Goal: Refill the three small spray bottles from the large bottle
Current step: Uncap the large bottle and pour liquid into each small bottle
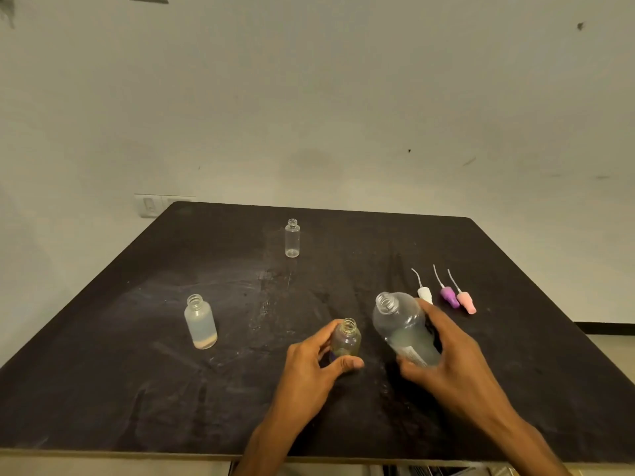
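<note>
- Clear plastic, the large bottle [403, 333] is uncapped and tilted, its long axis leaning up and left so the open neck points toward the small bottle beside it; pale liquid sits in its lower part.
- Right hand [446, 355] curls round the large bottle's lower body, just above the black bench [137, 389].
- Left hand [314, 364] pinches the near small bottle [346, 340] between thumb and fingers; it stands upright, mouth open, contents too dim to tell.
- Frosted small bottle [200, 322] stands upright at left, open, with a shallow pinkish layer at its base.
- Far small bottle [292, 238] stands upright, open, looking empty.
- Three spray tops lie at right: white [425, 294], purple [449, 296], pink [466, 302], tubes pointing away.
</note>
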